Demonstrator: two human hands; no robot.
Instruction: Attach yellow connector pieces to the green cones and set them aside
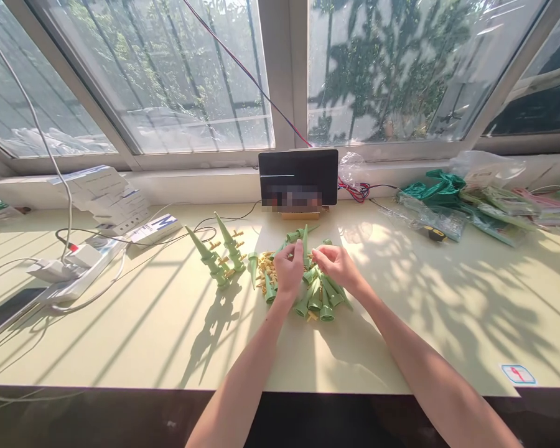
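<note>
My left hand (290,269) is closed round a green plastic plant-watering spike (305,241), its tapered tip pointing up. Close beside it, my right hand (336,266) pinches what looks like a small yellow valve, mostly covered by the fingertips. Below and around both hands lies a heap of green spikes (326,308), their wide ends towards me. Small yellow valves (266,266) are piled on the heap's left side, partly hidden by my left hand. To the left, spikes fitted with yellow valves (233,249) stand upright on the table.
A dark-screened tablet (298,177) stands at the back below the window. On the left are white boxes (102,193), a power strip (86,274) with cables, and a phone (9,311). Plastic-bagged items (490,205) lie at the back right. A numbered label (518,374) marks the front edge.
</note>
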